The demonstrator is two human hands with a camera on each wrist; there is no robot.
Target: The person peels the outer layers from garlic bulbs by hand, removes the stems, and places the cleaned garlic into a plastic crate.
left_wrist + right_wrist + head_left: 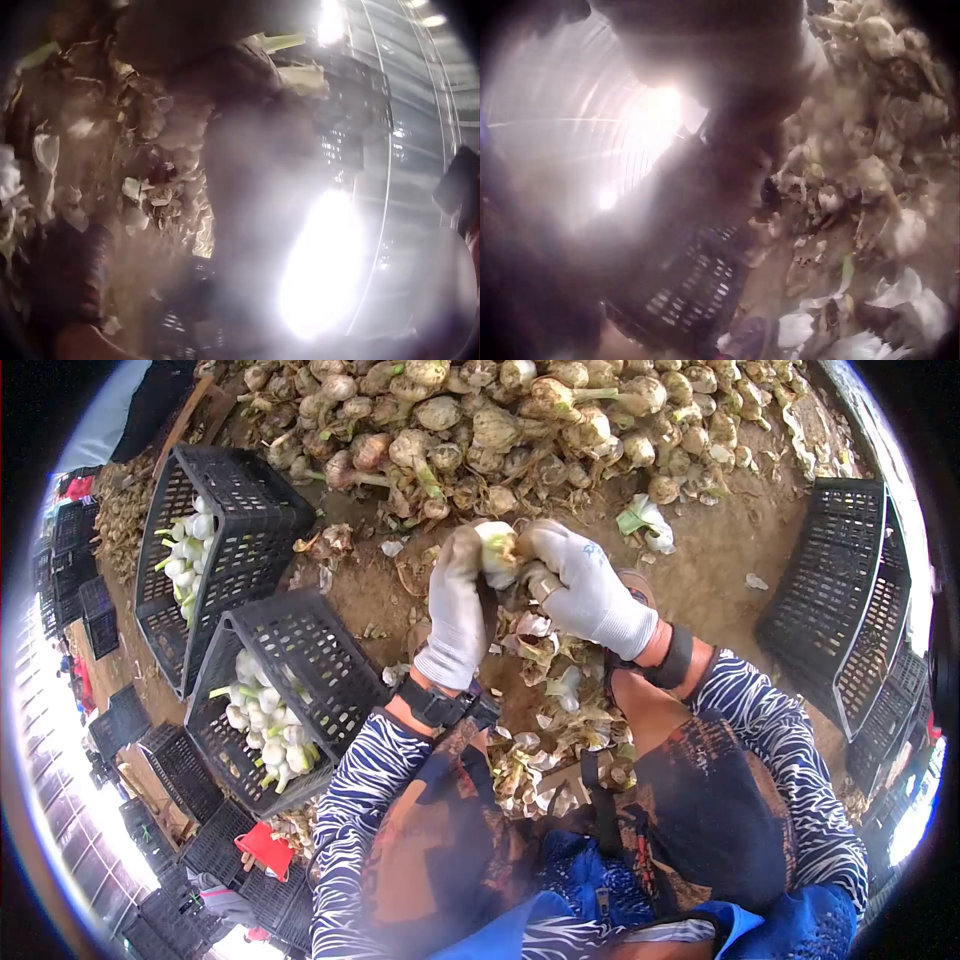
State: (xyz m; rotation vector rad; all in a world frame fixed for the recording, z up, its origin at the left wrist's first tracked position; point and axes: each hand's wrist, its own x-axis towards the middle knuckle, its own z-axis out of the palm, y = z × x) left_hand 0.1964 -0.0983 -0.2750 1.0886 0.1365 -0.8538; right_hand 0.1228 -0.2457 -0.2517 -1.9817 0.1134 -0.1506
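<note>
In the head view both gloved hands meet over the ground at a garlic bulb (497,550) with white skin and a brownish patch. My left hand (456,605) grips the bulb from its left side, fingers curled. From the other side my right hand (588,585) pinches at the bulb with bent fingers and thumb. Loose garlic peels (540,760) lie below the hands, between the knees. Just beyond the hands spreads a heap of untrimmed garlic bulbs (490,430) with dry, dirty skins. Glare and blur hide most of the grip in both wrist views.
Two tilted black crates (255,500) on the left hold cleaned white garlic (265,720). Stacked black crates (825,590) stand at the right. More crates and a red object (266,850) are at the lower left. A white-green peel (648,523) lies on the dirt floor.
</note>
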